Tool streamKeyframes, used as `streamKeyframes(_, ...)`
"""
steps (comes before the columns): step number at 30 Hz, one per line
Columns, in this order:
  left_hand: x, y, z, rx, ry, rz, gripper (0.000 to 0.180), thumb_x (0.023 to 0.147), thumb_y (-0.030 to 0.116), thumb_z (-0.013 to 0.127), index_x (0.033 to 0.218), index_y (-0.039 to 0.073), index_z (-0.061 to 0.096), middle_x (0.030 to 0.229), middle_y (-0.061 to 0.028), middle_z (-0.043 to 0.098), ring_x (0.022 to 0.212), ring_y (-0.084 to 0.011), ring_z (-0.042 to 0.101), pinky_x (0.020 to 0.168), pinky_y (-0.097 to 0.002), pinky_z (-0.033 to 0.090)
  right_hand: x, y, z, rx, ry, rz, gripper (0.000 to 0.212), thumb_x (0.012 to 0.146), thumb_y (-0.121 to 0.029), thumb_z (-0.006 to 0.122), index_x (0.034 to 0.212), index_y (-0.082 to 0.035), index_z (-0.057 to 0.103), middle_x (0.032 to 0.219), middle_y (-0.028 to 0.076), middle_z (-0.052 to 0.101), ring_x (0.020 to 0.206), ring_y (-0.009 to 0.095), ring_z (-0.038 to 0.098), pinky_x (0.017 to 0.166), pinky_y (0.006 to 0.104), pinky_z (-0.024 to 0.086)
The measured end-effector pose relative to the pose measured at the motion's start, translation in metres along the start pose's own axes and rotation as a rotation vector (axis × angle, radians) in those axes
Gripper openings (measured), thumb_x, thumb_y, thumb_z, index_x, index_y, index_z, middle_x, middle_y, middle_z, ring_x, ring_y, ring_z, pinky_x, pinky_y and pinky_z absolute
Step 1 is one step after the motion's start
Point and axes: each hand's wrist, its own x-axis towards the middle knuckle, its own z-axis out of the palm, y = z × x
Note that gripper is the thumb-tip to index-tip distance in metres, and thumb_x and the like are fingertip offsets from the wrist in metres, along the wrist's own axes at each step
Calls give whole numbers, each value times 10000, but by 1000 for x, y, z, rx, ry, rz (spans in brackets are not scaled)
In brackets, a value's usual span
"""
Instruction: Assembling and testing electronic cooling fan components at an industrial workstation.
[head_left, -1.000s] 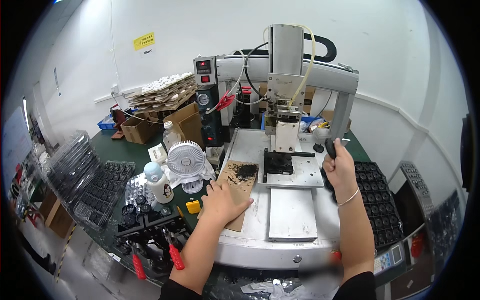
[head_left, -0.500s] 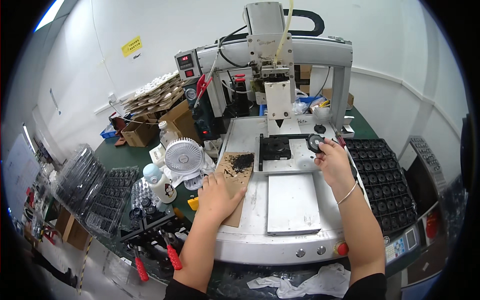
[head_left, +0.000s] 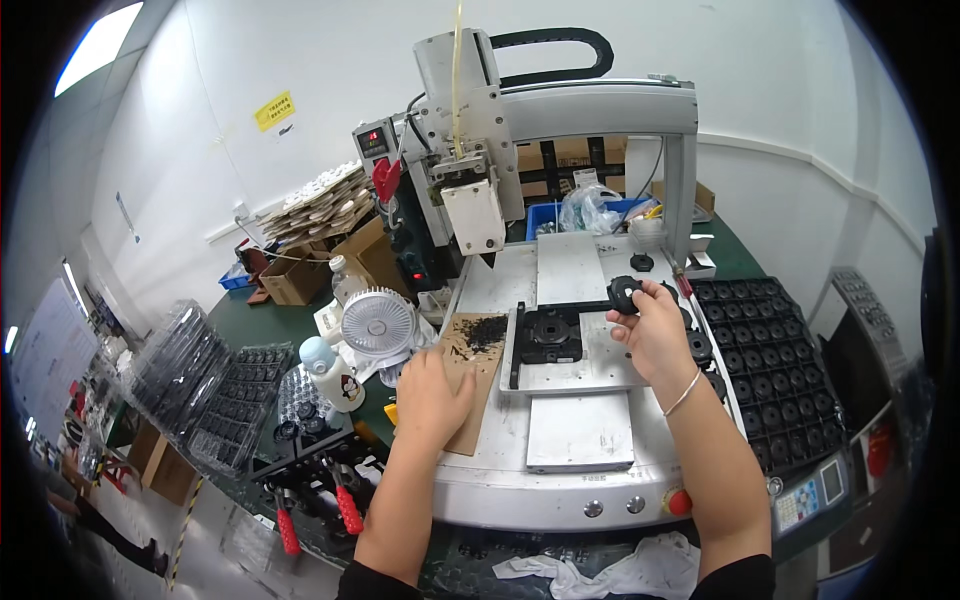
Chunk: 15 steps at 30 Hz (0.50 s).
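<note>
My right hand [head_left: 655,335] pinches a round black plastic part [head_left: 625,293] above the right side of the metal fixture plate [head_left: 612,362]. On that plate's left side sits a squarish black holder with a round black piece [head_left: 548,333] in it. My left hand [head_left: 432,397] holds nothing, with fingers and thumb apart at the left edge of a brown cardboard sheet [head_left: 474,414]. Black scraps [head_left: 483,332] are piled on the sheet's far end. The dispensing head [head_left: 475,217] of the desktop machine, with its dark pointed nozzle, hangs beyond the fixture, toward the left.
Several black parts [head_left: 699,347] lie along the machine's right edge, beside a filled black tray [head_left: 768,365]. A fan [head_left: 378,322], a bottle [head_left: 333,375] and a red-handled clamp fixture [head_left: 348,508] stand left. A white cloth [head_left: 650,568] lies in front, below the emergency-stop button [head_left: 677,501].
The dispensing head has shifted left along its gantry. The fixture plate sits slightly nearer. My right hand has tilted the round part, and my left hand's fingers have drawn in a little.
</note>
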Motion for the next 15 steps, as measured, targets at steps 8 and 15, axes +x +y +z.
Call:
streamKeyframes(8,-6,11,-12,-36,-2,-59,486,813,318,673,1129,-39,580,1105,-231,600,1047,-376,563,898,-430,452,-1,1,3,-4,-79,-29,369,951,-92,468,1305,-83,366,994,95,557,741,177,582,601,304,491)
streamKeyframes(15,36,111,-7,-199,-307,67,518,802,312,695,1100,-89,558,916,-200,661,921,-375,624,836,-427,491,-2,7,0,-59,-153,-101,418,928,-59,512,1332,-92,411,973,72,581,727,156,579,642,284,505)
